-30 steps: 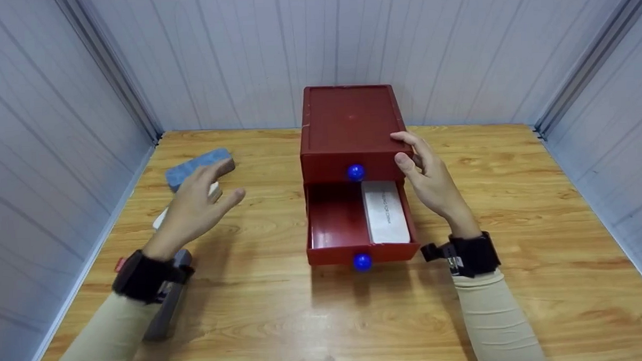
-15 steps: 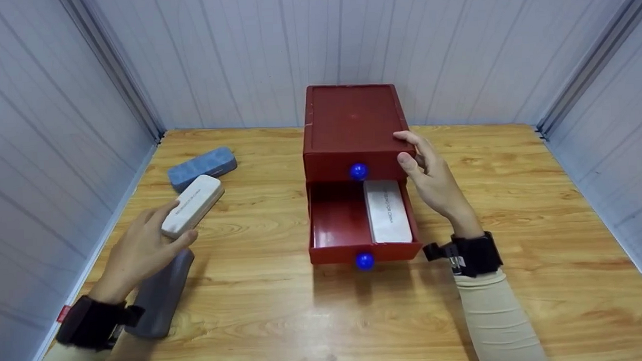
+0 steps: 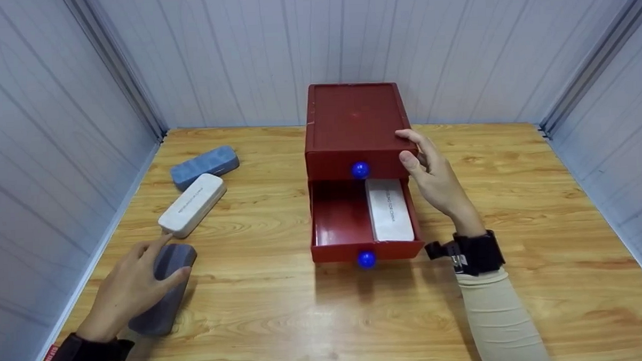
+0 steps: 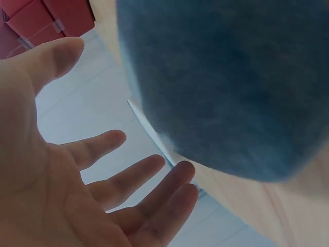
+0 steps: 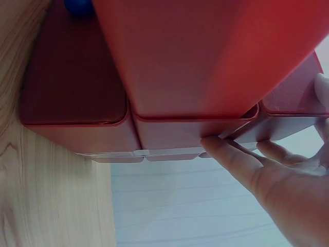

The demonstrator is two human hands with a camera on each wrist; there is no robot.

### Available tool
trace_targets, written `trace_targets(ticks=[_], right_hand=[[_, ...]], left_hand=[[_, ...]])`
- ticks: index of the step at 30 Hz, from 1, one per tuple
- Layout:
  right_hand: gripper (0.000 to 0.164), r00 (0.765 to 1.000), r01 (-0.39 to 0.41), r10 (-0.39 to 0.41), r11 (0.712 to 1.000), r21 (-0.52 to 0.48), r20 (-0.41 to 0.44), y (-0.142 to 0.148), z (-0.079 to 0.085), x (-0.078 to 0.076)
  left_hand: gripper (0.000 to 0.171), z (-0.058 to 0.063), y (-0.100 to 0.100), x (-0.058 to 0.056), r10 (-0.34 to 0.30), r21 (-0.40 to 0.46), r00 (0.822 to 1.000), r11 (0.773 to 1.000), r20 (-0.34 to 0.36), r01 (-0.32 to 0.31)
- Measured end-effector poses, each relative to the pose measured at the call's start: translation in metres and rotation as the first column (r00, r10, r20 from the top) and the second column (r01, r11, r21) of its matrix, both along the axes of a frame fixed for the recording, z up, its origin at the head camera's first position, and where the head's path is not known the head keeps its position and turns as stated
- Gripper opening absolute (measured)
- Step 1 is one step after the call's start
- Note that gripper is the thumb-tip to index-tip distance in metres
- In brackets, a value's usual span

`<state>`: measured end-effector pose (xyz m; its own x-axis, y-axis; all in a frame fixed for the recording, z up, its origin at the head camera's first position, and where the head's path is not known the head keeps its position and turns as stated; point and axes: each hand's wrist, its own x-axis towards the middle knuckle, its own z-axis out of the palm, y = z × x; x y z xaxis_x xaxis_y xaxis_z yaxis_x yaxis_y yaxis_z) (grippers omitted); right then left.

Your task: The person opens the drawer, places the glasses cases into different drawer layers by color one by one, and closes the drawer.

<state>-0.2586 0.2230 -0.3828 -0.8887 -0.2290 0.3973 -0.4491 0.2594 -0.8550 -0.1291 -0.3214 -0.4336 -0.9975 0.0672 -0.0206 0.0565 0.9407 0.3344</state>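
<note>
My left hand (image 3: 130, 288) hovers with fingers spread beside and partly over a dark grey eyeglass case (image 3: 165, 311) at the table's left. In the left wrist view the case (image 4: 221, 92) looms large, apart from the fingertips. My right hand (image 3: 433, 182) holds the top right front corner of a red drawer cabinet (image 3: 351, 115), index finger on top, thumb at the front edge; the right wrist view shows other fingers (image 5: 231, 157) against its side. The drawer (image 3: 337, 253) below the top one is pulled out, with a white eyeglass case (image 3: 390, 213) along its right wall.
Another white eyeglass case (image 3: 193, 203) lies slanted at the left, in front of a blue eyeglass case (image 3: 205, 164). Blue ball knobs (image 3: 366, 259) stick out from the drawer fronts. Pale panel walls (image 3: 242, 60) bound the wooden table (image 3: 262, 321) at the back and sides.
My left hand has come back toward the near left, past the blue and white cases to the dark grey one. My right hand stays at the cabinet corner.
</note>
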Motion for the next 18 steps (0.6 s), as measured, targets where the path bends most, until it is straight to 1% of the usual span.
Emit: trace_targets(ticks=[3, 6, 10, 14, 18], right_hand=[[0.044, 1.0, 0.001, -0.001, 1.0, 0.0, -0.003, 0.0, 0.0, 0.0], [0.043, 1.0, 0.005, -0.005, 1.0, -0.007, -0.002, 0.001, -0.001, 0.0], [0.043, 1.0, 0.003, -0.003, 1.0, -0.007, -0.001, 0.002, -0.002, -0.001], [0.043, 1.0, -0.003, 0.003, 1.0, -0.001, -0.003, 0.001, -0.002, -0.002], [0.043, 1.0, -0.001, 0.001, 1.0, 0.006, -0.008, 0.001, -0.002, -0.002]], left_hand=[[0.094, 0.001, -0.003, -0.007, 0.013, -0.004, 1.0, 1.0, 0.009, -0.013], [0.097, 0.002, -0.007, -0.023, 0.012, -0.022, 1.0, 1.0, -0.013, -0.012], [0.094, 0.004, -0.012, -0.044, -0.004, -0.027, 0.997, 1.0, -0.074, 0.003], [0.089, 0.006, -0.016, -0.066, -0.025, -0.024, 0.995, 0.999, -0.093, 0.022], [0.086, 0.009, -0.016, -0.085, -0.055, -0.031, 0.995, 0.998, -0.089, 0.053]])
